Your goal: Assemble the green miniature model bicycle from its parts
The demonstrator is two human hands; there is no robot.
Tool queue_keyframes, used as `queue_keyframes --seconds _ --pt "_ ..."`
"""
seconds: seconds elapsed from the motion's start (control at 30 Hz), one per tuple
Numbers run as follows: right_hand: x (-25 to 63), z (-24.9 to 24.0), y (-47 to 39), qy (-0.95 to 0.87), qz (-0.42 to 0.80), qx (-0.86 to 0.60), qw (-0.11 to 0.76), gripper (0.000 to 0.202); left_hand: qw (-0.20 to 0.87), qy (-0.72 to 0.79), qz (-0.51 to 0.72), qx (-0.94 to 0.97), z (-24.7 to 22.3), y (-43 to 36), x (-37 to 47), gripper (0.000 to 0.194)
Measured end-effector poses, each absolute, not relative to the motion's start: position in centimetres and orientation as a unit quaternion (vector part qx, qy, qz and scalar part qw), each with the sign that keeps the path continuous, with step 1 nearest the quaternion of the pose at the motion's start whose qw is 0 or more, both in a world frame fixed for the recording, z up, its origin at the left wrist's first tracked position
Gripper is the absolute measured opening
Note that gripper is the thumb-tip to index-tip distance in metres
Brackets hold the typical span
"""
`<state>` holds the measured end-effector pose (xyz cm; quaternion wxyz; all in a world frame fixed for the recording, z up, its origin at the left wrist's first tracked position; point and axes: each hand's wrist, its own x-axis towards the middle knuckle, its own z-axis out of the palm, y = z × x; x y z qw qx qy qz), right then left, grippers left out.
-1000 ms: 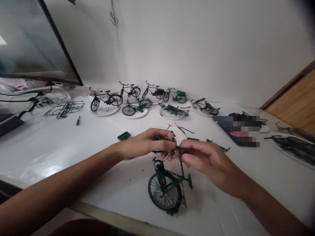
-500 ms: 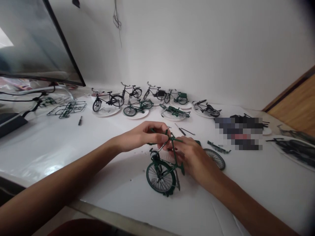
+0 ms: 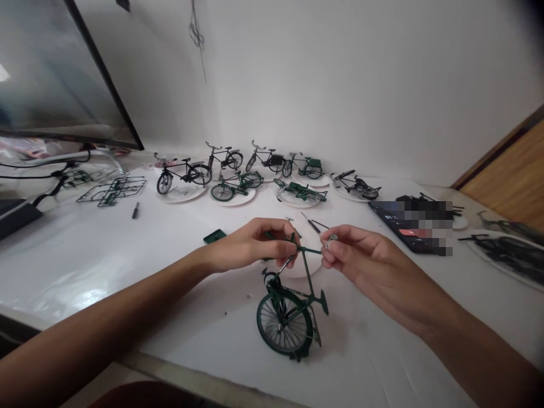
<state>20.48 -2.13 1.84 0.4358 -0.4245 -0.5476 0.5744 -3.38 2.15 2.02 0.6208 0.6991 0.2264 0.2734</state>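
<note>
A green model bicycle frame (image 3: 309,275) with one rear wheel (image 3: 284,326) is tilted over the white table. My left hand (image 3: 266,243) pinches the front end of the frame between thumb and fingers. Just right of it, my right hand (image 3: 357,255) holds a small silvery part (image 3: 332,239) between thumb and fingertips, close to the end of a green bar. Behind the hands lies a white plate (image 3: 312,266), partly covered. A green box-shaped piece (image 3: 215,236) lies left of my left hand.
Several model bicycles, black (image 3: 185,174) and green (image 3: 236,186), are at the back on white plates. Green part frames (image 3: 113,191) and a small screwdriver (image 3: 135,210) lie left. A phone (image 3: 403,229) and a dark bicycle (image 3: 505,258) are right; a monitor (image 3: 51,73) stands back left.
My right hand has moved right and up, off the frame, and now shows a small silvery part. The frame has shifted slightly down and right. The green box-shaped piece and phone are more visible.
</note>
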Motion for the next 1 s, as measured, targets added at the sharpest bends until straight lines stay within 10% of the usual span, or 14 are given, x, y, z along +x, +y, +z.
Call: queue_keyframes --seconds 0.47,1.0 --pt "20.0 2.5 -2.3 -0.577 0.6 -0.426 0.354 0.024 0.625 0.215 0.248 0.708 1.9 1.9 -3.4 0.015" --pt "19.0 0.7 -2.5 -0.483 0.595 -0.435 0.472 0.024 0.56 0.281 0.26 0.735 1.6 1.4 -3.1 0.027"
